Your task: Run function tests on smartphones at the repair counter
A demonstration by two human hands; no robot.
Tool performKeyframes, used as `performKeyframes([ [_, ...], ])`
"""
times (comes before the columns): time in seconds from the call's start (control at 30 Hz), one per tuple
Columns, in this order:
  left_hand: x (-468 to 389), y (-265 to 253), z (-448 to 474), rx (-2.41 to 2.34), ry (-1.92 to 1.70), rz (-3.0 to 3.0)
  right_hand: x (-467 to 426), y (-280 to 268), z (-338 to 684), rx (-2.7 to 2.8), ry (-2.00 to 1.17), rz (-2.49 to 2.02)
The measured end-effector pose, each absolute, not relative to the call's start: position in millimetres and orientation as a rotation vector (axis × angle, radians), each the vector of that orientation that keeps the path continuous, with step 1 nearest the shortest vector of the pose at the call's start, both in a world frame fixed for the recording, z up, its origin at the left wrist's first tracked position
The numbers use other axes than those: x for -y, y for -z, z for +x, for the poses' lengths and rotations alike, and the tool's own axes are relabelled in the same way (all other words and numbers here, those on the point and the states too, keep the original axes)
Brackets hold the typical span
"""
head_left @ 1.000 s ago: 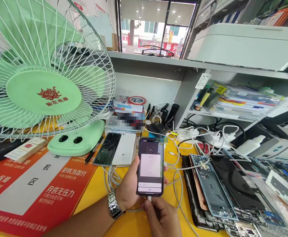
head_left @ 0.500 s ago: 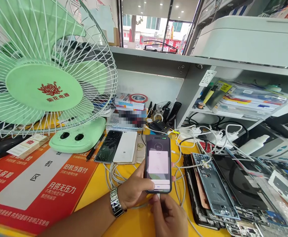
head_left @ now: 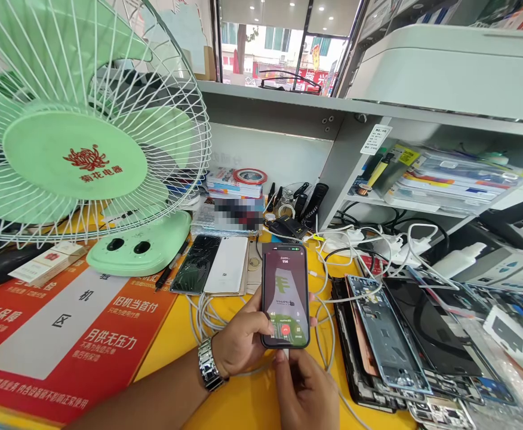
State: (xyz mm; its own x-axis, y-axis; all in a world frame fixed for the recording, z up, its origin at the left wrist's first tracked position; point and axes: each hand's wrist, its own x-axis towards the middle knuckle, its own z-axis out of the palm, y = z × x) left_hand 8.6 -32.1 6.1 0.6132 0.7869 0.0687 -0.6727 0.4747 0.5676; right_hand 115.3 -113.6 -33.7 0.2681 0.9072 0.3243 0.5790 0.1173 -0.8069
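Observation:
A smartphone [head_left: 285, 286] in a dark case is held upright over the yellow table, its screen lit with a call page showing 114 and a red button. My left hand [head_left: 246, 334], with a metal watch [head_left: 209, 364] on the wrist, is wrapped round the phone from the left; its thumb lies at the screen's lower left edge. Below the phone, my right hand [head_left: 308, 388] is closed, thumb and finger pinching a white charging cable plug [head_left: 286, 353] at the bottom edge. Behind the phone lie a black cracked phone [head_left: 196, 264] and a white phone [head_left: 227, 266].
A green fan [head_left: 76, 155] stands at left over a red-orange printed mat [head_left: 109, 334]. Stacked phone parts [head_left: 391, 334] lie at right. White cables [head_left: 208, 319] run across the yellow table. A grey shelf [head_left: 261, 98] borders the back, and a white printer [head_left: 458, 71] sits at upper right.
The phone's screen has switched from a white pop-up box to a call page with 114. My left thumb has shifted slightly left and up. Both hands keep their hold.

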Motion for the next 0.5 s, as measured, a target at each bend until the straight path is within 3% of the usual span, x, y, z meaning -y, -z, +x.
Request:
performKeyframes([
  [0.5, 35.8, -10.0, 8.8, -0.463, -0.887, 0.783, 112.6, 32.9, 118.0, 1.542, -0.222, -1.573],
])
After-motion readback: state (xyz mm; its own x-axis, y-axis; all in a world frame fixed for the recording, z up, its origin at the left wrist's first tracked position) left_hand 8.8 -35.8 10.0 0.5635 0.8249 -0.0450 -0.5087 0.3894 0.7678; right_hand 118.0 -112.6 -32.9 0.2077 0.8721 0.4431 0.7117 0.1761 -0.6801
